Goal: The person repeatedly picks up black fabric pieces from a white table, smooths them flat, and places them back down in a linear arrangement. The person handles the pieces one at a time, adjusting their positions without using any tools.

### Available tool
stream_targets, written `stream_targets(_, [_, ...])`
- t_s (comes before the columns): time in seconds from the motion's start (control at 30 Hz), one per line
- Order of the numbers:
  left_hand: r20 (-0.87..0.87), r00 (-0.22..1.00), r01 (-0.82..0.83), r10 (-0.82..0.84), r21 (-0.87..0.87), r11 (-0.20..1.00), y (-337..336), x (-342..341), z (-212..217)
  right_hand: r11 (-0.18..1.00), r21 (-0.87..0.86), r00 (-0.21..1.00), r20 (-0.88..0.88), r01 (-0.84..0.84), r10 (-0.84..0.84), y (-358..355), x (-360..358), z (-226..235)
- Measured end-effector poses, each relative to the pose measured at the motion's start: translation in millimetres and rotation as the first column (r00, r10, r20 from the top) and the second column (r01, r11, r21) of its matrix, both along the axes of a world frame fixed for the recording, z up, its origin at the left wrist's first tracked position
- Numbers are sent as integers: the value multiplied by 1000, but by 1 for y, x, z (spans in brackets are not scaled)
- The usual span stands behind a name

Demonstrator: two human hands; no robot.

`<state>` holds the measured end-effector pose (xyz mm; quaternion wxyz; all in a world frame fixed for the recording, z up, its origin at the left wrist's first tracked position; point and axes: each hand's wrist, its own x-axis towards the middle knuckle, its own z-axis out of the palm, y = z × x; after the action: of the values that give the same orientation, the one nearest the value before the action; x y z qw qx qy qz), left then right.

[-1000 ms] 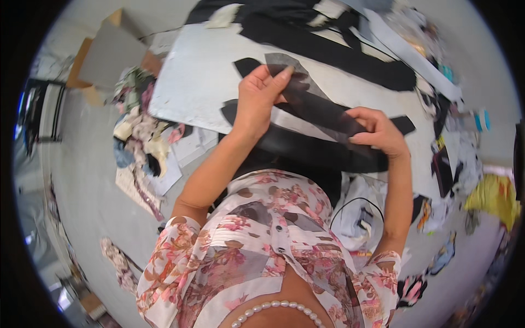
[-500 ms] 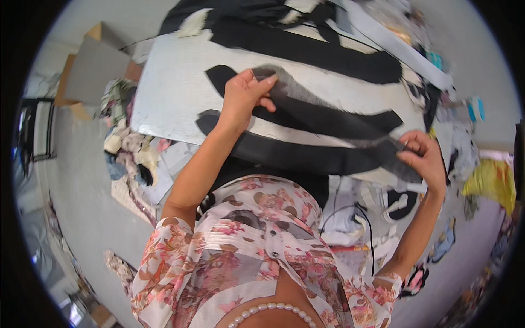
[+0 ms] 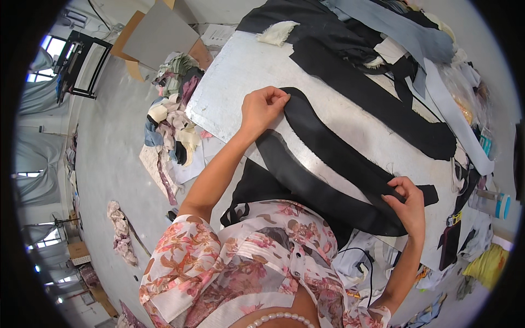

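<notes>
My left hand pinches the far left end of a curved black fabric strip between thumb and fingertips. Toward its right end, my right hand has its thumb and bent fingers closed on the same strip, near the table's edge. The strip runs diagonally between both hands, along the white table. Closer to my body lies a second curved strip of black fabric, slightly sheer at its left end; it passes close to my right hand. Whether the layers under my right fingers are separate is hidden.
A wide black fabric piece lies across the table farther back. Beyond it are heaped dark cloth and a pale grey strip. Fabric scraps pile on the floor at left, near a cardboard box. A yellow bag sits at right.
The sheer grey strip stretched between my hands no longer shows as a separate piece. My left hand now grips the black strip's end, and my right hand sits lower in view. The view has turned.
</notes>
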<state>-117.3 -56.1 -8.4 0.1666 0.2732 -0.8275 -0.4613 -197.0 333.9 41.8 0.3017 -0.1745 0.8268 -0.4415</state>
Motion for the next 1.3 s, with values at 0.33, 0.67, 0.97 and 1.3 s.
stream_targets(0.33, [101, 995, 7, 16, -223, 975, -19, -16, -3, 1000, 16, 992, -122, -14, 16, -15, 0, -13])
stream_targets(0.67, [104, 995, 45, 4, -470, 882, -4, -16, 12, 998, 48, 993, -113, -36, 41, -19, -5, -8])
stream_targets(0.97, [423, 734, 663, -531, -615, 427, 14, 13, 2, 997, 17, 993, -86, -75, 76, -19, -5, -6])
stream_targets(1.3, [371, 679, 707, -634, -563, 428, -16, -18, -1, 1000, 15, 1000, -2, 16, -16, -29, -13, -3])
